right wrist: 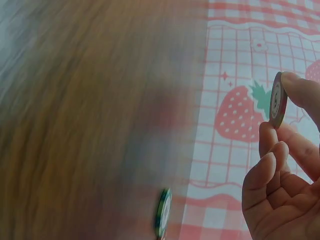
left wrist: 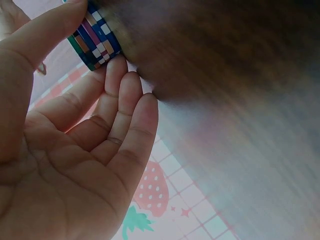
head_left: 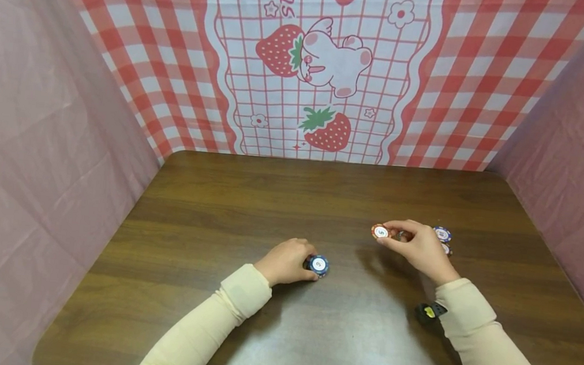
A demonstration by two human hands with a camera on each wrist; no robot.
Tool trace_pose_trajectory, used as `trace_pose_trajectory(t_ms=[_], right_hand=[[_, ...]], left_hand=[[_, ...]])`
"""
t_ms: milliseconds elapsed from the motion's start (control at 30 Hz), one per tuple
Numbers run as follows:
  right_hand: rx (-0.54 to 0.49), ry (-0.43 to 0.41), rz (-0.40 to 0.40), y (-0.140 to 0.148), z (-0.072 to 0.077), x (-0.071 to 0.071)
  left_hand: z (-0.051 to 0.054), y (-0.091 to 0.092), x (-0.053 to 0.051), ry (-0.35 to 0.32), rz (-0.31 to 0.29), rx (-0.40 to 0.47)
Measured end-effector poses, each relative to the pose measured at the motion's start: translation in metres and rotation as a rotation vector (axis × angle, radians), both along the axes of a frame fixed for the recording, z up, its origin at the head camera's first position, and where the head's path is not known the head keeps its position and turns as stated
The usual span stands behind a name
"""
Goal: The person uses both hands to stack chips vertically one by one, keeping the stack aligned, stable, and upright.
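Observation:
In the head view my left hand (head_left: pixel 287 261) grips a short stack of poker chips (head_left: pixel 319 265) at the table's middle, a blue chip on top. The left wrist view shows several chips layered in that stack (left wrist: pixel 96 40), with blue, purple and green edges, between thumb and fingers. Farther right, my right hand (head_left: pixel 417 245) pinches a red-edged poker chip (head_left: pixel 381 232) marked 5 between thumb and fingertips. That chip (right wrist: pixel 278 100) is tilted, held above the table, in the right wrist view.
Beyond my right hand lie a blue-edged chip (head_left: pixel 442 234) and another chip (head_left: pixel 446 250), partly hidden by the hand. The brown wooden table (head_left: pixel 250 184) ends at a strawberry-patterned cloth (head_left: pixel 325 104). Pink curtains (head_left: pixel 41 126) hang at both sides. A black-and-yellow device (head_left: pixel 429 311) is at my right wrist.

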State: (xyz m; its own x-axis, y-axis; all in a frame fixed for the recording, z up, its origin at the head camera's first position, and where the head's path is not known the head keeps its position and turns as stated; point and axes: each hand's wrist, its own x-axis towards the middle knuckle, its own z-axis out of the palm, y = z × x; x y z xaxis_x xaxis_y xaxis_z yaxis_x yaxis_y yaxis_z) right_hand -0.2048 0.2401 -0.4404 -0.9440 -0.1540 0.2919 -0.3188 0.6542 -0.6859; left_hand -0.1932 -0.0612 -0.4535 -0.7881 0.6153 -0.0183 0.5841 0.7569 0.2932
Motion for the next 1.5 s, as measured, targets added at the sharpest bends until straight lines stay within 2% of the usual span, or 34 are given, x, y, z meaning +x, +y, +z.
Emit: trace_pose_trajectory(t_ms=[533,733,1033,1500], right_hand=[[-0.038,-0.017,0.091,-0.038,0.001,-0.004],[-0.044,-0.042,0.154,-0.050,0.001,-0.004],[0.011,-0.031,0.261,-0.068,-0.004,-0.003],[0.089,-0.088,0.338,-0.086,-0.008,0.001]], left_hand=[[0.001,0.001,0.000,0.011,-0.010,-0.005],[0.000,0.001,0.000,0.012,-0.010,0.002],[0.002,0.000,-0.001,0.020,-0.017,0.006],[0.002,0.000,0.000,0.024,-0.022,0.006]])
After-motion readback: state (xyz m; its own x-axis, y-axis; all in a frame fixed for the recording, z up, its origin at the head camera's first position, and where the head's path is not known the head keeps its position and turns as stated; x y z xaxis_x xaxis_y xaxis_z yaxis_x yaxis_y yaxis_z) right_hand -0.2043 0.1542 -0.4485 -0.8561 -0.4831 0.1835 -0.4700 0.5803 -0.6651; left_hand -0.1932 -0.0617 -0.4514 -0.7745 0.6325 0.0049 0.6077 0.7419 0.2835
